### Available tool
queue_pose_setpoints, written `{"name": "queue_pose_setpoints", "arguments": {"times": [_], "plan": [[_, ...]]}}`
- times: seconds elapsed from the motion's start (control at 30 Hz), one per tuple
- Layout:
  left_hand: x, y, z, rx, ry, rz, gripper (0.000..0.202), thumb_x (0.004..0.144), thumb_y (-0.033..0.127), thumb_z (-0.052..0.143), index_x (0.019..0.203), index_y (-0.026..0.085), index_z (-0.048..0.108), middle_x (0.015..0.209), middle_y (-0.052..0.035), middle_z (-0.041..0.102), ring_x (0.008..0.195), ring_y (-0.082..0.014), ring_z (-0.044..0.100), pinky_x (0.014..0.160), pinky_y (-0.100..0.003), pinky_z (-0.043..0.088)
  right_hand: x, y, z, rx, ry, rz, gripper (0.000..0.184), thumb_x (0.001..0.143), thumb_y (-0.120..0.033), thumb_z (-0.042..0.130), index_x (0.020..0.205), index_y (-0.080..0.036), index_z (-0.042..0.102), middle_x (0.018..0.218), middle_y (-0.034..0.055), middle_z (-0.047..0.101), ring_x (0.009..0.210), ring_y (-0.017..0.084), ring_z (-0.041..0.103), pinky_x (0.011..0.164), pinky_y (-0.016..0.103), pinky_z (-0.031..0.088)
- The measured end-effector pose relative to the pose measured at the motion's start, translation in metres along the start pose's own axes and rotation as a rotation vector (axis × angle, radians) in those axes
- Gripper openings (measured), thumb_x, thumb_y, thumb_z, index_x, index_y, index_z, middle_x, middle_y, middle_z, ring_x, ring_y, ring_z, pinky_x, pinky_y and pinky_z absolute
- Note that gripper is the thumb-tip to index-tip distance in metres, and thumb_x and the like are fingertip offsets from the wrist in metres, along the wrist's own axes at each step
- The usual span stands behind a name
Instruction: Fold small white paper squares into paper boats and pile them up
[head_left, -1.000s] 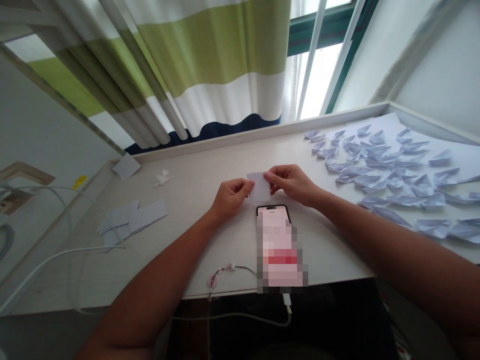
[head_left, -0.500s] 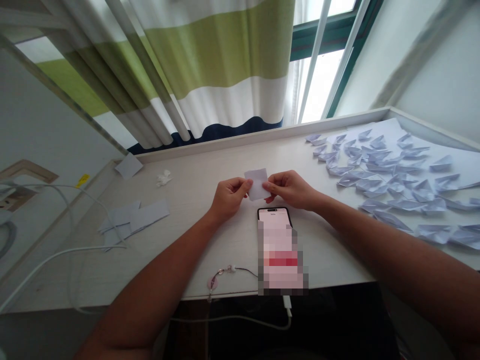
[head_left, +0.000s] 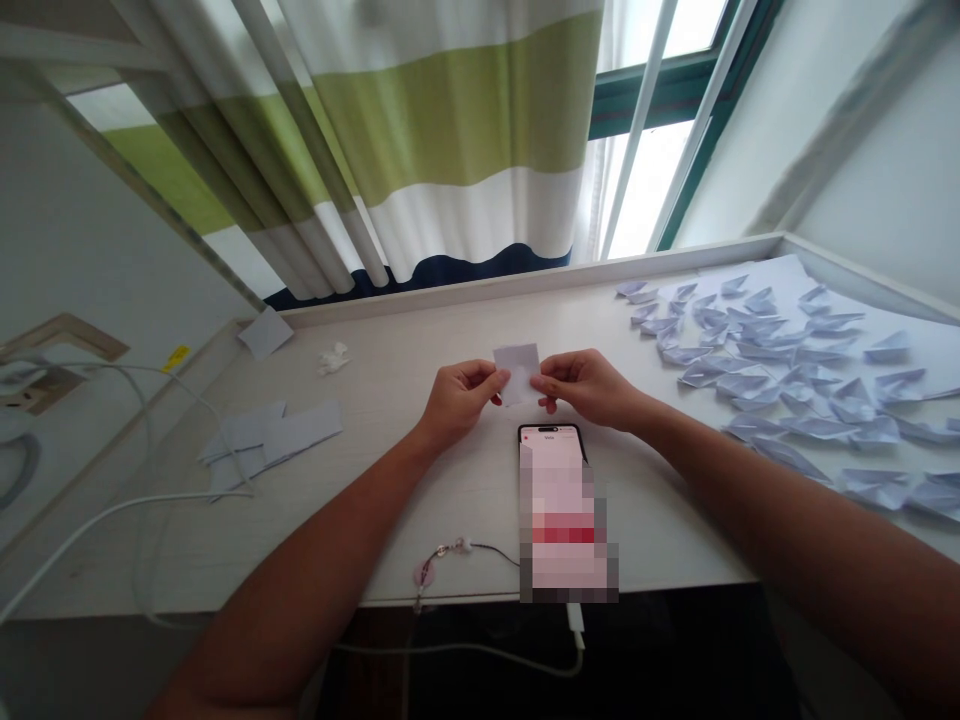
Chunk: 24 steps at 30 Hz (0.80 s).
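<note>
Both my hands hold one small white piece of paper (head_left: 517, 368) a little above the pale desk (head_left: 420, 500), near its middle. My left hand (head_left: 457, 398) pinches the paper's left edge with thumb and fingers closed. My right hand (head_left: 585, 387) pinches its right edge the same way. The paper stands roughly upright between them. Just in front of my hands a phone (head_left: 559, 505) lies flat on the desk with its screen lit.
Several folded white paper boats (head_left: 765, 365) cover the desk's right side. Cut paper strips (head_left: 274, 440) lie at the left, a crumpled scrap (head_left: 332, 357) and a paper square (head_left: 264, 332) further back. White cables (head_left: 120, 505) trail off the left edge. A striped curtain (head_left: 420, 140) hangs behind.
My hands have turned the paper slightly and shifted their pinch lower along its edges. The view has tilted a little, nothing else on the desk has moved.
</note>
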<state>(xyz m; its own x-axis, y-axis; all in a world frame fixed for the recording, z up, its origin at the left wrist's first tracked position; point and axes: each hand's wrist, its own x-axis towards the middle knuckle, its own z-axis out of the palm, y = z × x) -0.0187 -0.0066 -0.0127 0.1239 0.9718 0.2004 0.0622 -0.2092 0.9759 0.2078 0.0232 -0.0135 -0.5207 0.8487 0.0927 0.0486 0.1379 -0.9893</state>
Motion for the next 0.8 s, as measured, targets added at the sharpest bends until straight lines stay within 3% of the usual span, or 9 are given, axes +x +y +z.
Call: {"name": "queue_pose_setpoints", "arguments": {"times": [0.17, 0.3, 0.43, 0.53, 0.63, 0.8], "plan": [[0.0005, -0.0022, -0.0005, 0.006, 0.007, -0.014, 0.043, 0.079, 0.058, 0.090, 0.079, 0.017, 0.079, 0.070, -0.0038, 0.073, 0.063, -0.0149, 0.064, 0.064, -0.030, 0.057, 0.0009, 0.0026, 0.0028, -0.032, 0.034, -0.003, 0.047, 0.081, -0.062, 0.091, 0.077, -0.018, 0.075, 0.066, 0.0020, 0.072, 0.062, 0.016, 0.069, 0.062, 0.031, 0.056], [0.0019, -0.0035, -0.0011, -0.024, -0.014, -0.022, 0.047, 0.076, 0.060, 0.092, 0.082, 0.015, 0.080, 0.070, -0.0038, 0.074, 0.062, -0.0149, 0.066, 0.063, -0.030, 0.058, 0.0015, 0.0039, 0.0048, 0.121, 0.035, -0.029, 0.047, 0.080, -0.059, 0.093, 0.097, -0.018, 0.078, 0.090, 0.0059, 0.082, 0.081, 0.021, 0.079, 0.077, 0.037, 0.068], [0.0031, -0.0057, 0.0006, -0.113, 0.009, -0.053, 0.057, 0.067, 0.060, 0.099, 0.097, 0.015, 0.080, 0.068, -0.0020, 0.076, 0.058, -0.0142, 0.065, 0.060, -0.030, 0.058, 0.0017, 0.0038, 0.0033, 0.262, 0.040, 0.035, 0.049, 0.077, -0.049, 0.099, 0.109, -0.021, 0.075, 0.085, 0.0032, 0.083, 0.077, 0.021, 0.081, 0.079, 0.041, 0.072], [0.0033, -0.0068, 0.0004, -0.143, 0.026, -0.064, 0.062, 0.063, 0.057, 0.102, 0.104, 0.016, 0.079, 0.071, -0.0014, 0.077, 0.058, -0.0140, 0.066, 0.062, -0.031, 0.059, 0.0020, 0.0043, 0.0026, 0.320, 0.064, 0.111, 0.046, 0.074, -0.042, 0.102, 0.104, -0.021, 0.074, 0.083, 0.0022, 0.082, 0.070, 0.020, 0.080, 0.078, 0.042, 0.074], [0.0033, -0.0059, -0.0020, -0.124, -0.013, -0.079, 0.060, 0.065, 0.051, 0.102, 0.107, 0.014, 0.079, 0.074, -0.0028, 0.079, 0.062, -0.0150, 0.069, 0.068, -0.032, 0.060, 0.0022, 0.0051, 0.0028, 0.335, 0.062, 0.131, 0.045, 0.072, -0.044, 0.104, 0.094, -0.020, 0.074, 0.083, 0.0031, 0.081, 0.072, 0.020, 0.081, 0.080, 0.042, 0.074], [0.0043, -0.0023, -0.0057, -0.090, 0.004, -0.068, 0.051, 0.063, 0.044, 0.103, 0.097, 0.014, 0.080, 0.074, -0.0029, 0.078, 0.064, -0.0149, 0.069, 0.068, -0.032, 0.059, 0.0014, 0.0045, 0.0038, 0.302, 0.048, 0.105, 0.046, 0.071, -0.049, 0.104, 0.084, -0.018, 0.073, 0.081, 0.0038, 0.079, 0.076, 0.020, 0.080, 0.087, 0.045, 0.074]]}}
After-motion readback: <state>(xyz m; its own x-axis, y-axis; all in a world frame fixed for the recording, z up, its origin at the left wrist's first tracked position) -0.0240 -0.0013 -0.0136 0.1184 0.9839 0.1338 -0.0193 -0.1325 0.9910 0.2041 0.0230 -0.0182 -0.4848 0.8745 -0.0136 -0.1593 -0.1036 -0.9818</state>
